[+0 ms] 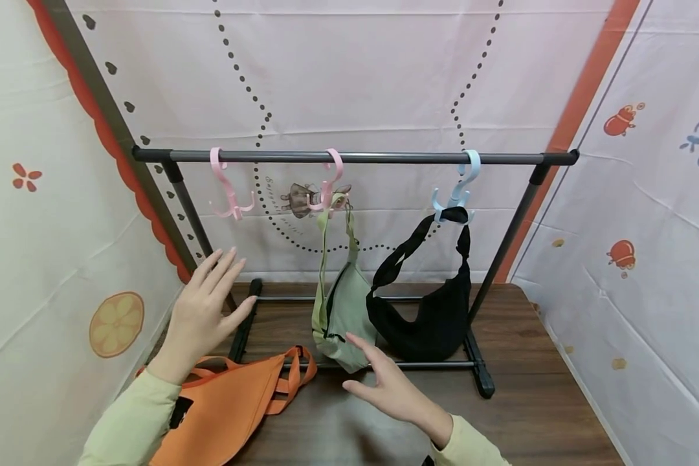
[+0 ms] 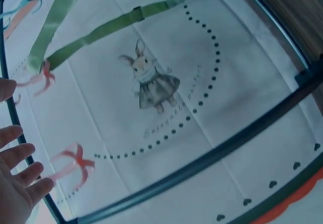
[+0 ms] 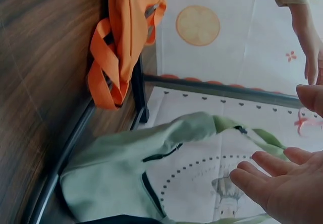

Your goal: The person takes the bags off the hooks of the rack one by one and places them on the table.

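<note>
My left hand [image 1: 206,314] is raised with its fingers stretched out, in front of the rack's left side and below the left pink hook [image 1: 228,188]. It holds nothing. Low in front of the green bag [image 1: 349,310] is my right hand [image 1: 390,388], fingers extended and thumb apart, also holding nothing. The green bag hangs by its strap from the middle pink hook [image 1: 330,181]. A black bag [image 1: 431,323] hangs from the blue hook [image 1: 459,188] to its right. On the table lies an orange bag [image 1: 227,408], partly hidden by my left forearm.
A dark metal rack [image 1: 396,157] stands on the brown wooden table [image 1: 547,388], its feet and lower bars near the bags. Printed white cloth [image 1: 361,71] closes off the back and both sides.
</note>
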Tool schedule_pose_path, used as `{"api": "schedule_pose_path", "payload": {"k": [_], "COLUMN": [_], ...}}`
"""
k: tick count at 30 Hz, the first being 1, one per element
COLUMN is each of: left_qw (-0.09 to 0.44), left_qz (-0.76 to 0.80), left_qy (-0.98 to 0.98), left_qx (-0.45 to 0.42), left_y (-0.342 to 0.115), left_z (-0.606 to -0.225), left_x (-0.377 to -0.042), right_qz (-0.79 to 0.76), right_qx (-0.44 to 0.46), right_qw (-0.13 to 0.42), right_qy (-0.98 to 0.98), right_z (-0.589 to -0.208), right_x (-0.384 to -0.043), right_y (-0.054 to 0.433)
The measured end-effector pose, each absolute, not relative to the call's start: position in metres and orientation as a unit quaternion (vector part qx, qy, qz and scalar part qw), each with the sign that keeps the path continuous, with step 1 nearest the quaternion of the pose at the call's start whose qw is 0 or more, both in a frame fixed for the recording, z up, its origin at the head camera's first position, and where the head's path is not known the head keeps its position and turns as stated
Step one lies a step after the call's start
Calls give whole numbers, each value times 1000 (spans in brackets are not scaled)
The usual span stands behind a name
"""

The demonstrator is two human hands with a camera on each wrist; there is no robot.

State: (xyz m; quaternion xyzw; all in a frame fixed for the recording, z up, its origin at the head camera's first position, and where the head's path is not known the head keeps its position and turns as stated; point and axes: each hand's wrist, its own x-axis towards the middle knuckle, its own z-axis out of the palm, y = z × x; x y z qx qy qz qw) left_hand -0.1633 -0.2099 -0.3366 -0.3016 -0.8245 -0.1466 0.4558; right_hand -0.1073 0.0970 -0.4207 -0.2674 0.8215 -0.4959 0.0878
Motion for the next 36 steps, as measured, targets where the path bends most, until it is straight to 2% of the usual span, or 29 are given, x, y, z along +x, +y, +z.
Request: {"api": "schedule_pose_path", "payload": {"k": [5,16,25,28,32,36], "left_qw": [444,451,490,499,490,478], "left_qz": [-146,-141,-133,-128,-128,-122], "left_qy": [-824,-797,-769,-770,-784,-793], "left_qx": [-320,-376,-389,-375,-358,-359], "left_y": [-198,-147,-110,-104,-98,-93], "left_z": [-327,-268,-237,-227,-219,-215], "left_x": [-173,-211,-233,-241,-248,-254], "right_qz": [-486,-488,-491,-493,-504,-513], "right_qx": [-269,-267,-280,-282,-279,-278], "right_qw": [80,13,-6,-4,7,6], "right_qy": [828,831,825,823,818,812], "right_z": [-423,-413,-413,-401,-386,-405], "right_x": [-113,-128,-135,-127,-117,-125], "right_y": [100,103,104,101,98,96]}}
